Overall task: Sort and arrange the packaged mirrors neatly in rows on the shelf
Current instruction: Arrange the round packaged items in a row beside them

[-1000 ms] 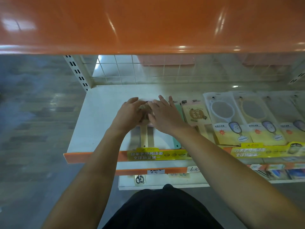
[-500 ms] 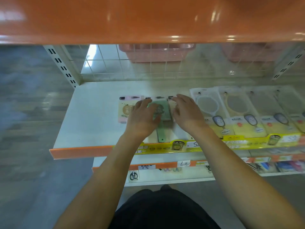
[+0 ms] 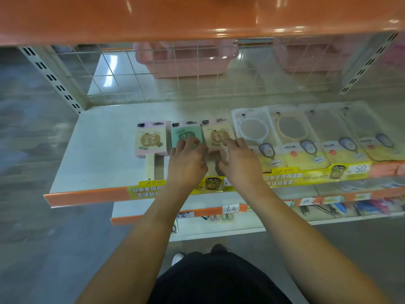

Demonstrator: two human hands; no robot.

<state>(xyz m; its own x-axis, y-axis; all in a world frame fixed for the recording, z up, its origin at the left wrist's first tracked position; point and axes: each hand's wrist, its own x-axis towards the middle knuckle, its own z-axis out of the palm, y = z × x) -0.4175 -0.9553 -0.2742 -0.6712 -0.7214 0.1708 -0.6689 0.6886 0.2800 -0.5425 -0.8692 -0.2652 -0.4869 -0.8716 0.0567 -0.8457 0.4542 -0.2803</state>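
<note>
A white shelf [image 3: 92, 150] with an orange front edge is filling the middle of the head view, seen from above, and a glossy orange shelf is hanging over it at the top. On the left part of the white shelf a pink packaged mirror [image 3: 150, 138] is lying flat, its cream handle pointing toward the person. Just beside it on the right a green packaged mirror [image 3: 185, 133] is lying flat. The left hand [image 3: 186, 162] is resting on the lower part of the green pack, fingers bent down onto it; I cannot tell whether its grip is closing round the pack or only pressing on it. Next in the row, touching the green pack, a beige packaged mirror [image 3: 217, 133] is lying flat. The right hand [image 3: 237, 163] is resting its bent fingers on the lower right corner of the beige pack, thumb tucked toward the left hand; whether that grip is pinching the pack is not clear either. Further right, four clear bags with round mirrors [image 3: 306, 137] are lying side by side in a row. Yellow printed label strips [image 3: 306, 174] are running along the shelf's front edge. Behind the wire back panel, pink baskets [image 3: 186, 60] are standing.
</note>
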